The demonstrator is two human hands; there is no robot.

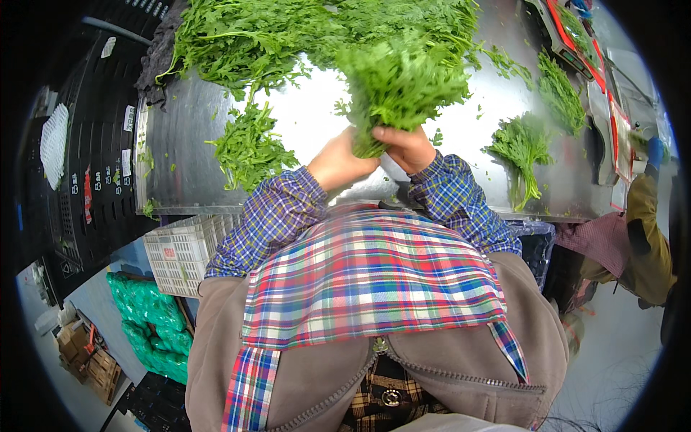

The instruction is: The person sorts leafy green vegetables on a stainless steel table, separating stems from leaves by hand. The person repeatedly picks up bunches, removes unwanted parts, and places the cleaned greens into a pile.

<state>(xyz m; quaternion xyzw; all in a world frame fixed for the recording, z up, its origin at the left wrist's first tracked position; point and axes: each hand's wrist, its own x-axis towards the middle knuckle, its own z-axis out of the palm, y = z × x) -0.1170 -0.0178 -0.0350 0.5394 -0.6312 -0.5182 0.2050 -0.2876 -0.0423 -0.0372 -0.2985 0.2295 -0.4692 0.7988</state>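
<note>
Both hands closed round one bunch of leafy greens (398, 85), gripping its stem end just above the near table edge. Left hand (340, 161) wraps the stems from the left side, fingers curled tight on them. Right hand (407, 146) clamps the same stems from the right, thumb across the front; the two hands touch or nearly touch around the bundle. Bunch stands roughly upright, leaves fanning up and away from the grip.

Steel table (180, 151) lies under and beyond the grip, shiny, scattered with leaf bits. Big heap of loose greens (288, 32) sits far behind the grip, stretching to its left across the back of the table. Black crates (93, 129) stacked well to the left of the grip, off the table. Smaller pile of greens (248, 147) lies left of the grip, near the left hand but apart from it. White slotted crate (180, 252) sits below-left of the grip, under the table edge. Green plastic bags (151, 324) farther down-left on the floor. Tied bundle of greens (522, 155) lies right of the grip, well apart, stems toward the near edge. Another bundle (561, 93) lies farther right and back. Another person's sleeve (648, 237) at far right, away from the grip.
</note>
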